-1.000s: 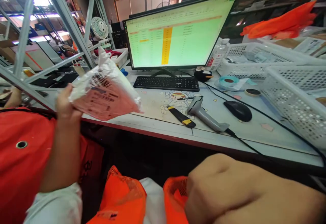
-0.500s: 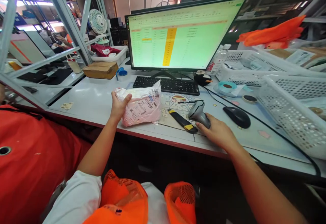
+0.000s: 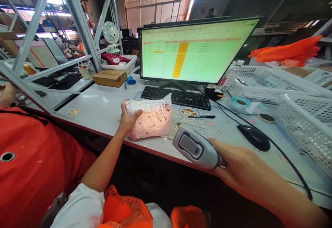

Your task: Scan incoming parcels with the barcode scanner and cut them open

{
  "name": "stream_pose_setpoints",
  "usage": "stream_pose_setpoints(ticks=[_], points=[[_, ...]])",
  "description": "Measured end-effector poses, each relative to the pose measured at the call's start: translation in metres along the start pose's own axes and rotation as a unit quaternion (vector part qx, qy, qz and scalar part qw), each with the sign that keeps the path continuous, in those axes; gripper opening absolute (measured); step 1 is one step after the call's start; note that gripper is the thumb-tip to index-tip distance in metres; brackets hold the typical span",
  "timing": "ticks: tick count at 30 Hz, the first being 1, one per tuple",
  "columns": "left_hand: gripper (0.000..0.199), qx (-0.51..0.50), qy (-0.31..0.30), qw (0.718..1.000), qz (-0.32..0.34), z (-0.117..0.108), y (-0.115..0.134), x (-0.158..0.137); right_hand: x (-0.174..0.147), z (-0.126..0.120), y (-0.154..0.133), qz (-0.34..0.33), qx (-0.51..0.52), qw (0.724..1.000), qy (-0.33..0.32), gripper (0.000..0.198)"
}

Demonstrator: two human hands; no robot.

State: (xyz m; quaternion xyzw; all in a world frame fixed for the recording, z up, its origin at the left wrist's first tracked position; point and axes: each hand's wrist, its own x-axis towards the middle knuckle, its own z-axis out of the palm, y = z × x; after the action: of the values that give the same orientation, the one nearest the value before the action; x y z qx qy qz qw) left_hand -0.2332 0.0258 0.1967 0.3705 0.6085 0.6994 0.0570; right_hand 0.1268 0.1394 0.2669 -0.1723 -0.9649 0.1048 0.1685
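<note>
My left hand (image 3: pixel 130 118) grips the left end of a pink plastic-wrapped parcel (image 3: pixel 150 126), thumb on top. Printed shipping labels with barcodes face up on the parcel, which rests at the front edge of the desk. In my right hand (image 3: pixel 237 160) is a grey barcode scanner (image 3: pixel 195 146), held up close to the camera. Its head points left toward the parcel, and the two are apart. The fingers around the scanner's handle are partly hidden. Behind the scanner, the utility knife is almost wholly covered; a black pen (image 3: pixel 201 116) lies on the patterned desk mat.
A monitor (image 3: pixel 160 65) stands behind a black keyboard (image 3: pixel 176 98). To the right are a mouse (image 3: pixel 253 137), tape rolls and white baskets (image 3: pixel 298 124). A cardboard box (image 3: pixel 110 78) sits at the back left. A red bag (image 3: pixel 33 172) hangs beside me; another person's hand (image 3: pixel 6 94) shows far left.
My right hand has lifted the barcode scanner off the desk toward the camera, covering the utility knife. My left hand keeps its grip on the parcel. The view has tilted up slightly.
</note>
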Motion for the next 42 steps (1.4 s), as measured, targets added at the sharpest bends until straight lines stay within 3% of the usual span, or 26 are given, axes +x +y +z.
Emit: stream_pose_setpoints(ticks=[3, 6, 11, 14, 17, 20, 24, 27, 30, 36, 42], points=[[0.102, 0.0, -0.018, 1.0, 0.004, -0.004, -0.005, -0.005, 0.01, 0.011, 0.005, 0.044, -0.012, 0.999, -0.014, 0.016], [0.111, 0.01, -0.051, 0.999, -0.017, -0.012, -0.017, -0.015, 0.018, 0.031, 0.043, 0.146, -0.06, 0.987, 0.019, 0.027], [0.089, -0.004, -0.081, 0.994, -0.079, -0.022, -0.045, -0.027, 0.022, 0.062, 0.106, 0.336, -0.159, 0.928, 0.022, 0.055], [0.087, -0.006, -0.066, 0.995, -0.08, -0.021, -0.057, -0.029, 0.019, 0.076, 0.116, 0.394, -0.177, 0.902, -0.001, 0.067], [0.09, -0.01, -0.05, 0.995, -0.089, -0.019, -0.066, -0.031, 0.017, 0.072, 0.115, 0.421, -0.182, 0.887, -0.048, 0.073], [0.093, -0.004, -0.034, 0.995, -0.092, -0.019, -0.069, -0.034, 0.033, 0.043, 0.116, 0.432, -0.18, 0.882, -0.055, 0.073], [0.088, -0.013, -0.02, 0.995, -0.095, -0.02, -0.065, -0.035, 0.103, 0.017, 0.13, 0.372, -0.173, 0.912, 0.029, 0.062], [0.086, -0.011, -0.017, 0.995, -0.099, -0.02, -0.063, -0.035, 0.168, 0.032, 0.15, 0.324, -0.146, 0.934, -0.026, 0.053], [0.085, -0.021, -0.019, 0.995, -0.101, -0.02, -0.064, -0.036, 0.208, 0.056, 0.169, 0.329, -0.142, 0.931, -0.065, 0.055], [0.083, -0.03, -0.028, 0.995, -0.094, -0.018, -0.066, -0.035, 0.224, 0.069, 0.187, 0.333, -0.153, 0.925, -0.103, 0.047], [0.083, -0.003, -0.032, 0.996, -0.079, -0.019, -0.068, -0.036, 0.229, 0.056, 0.161, 0.276, -0.159, 0.942, -0.11, 0.049]])
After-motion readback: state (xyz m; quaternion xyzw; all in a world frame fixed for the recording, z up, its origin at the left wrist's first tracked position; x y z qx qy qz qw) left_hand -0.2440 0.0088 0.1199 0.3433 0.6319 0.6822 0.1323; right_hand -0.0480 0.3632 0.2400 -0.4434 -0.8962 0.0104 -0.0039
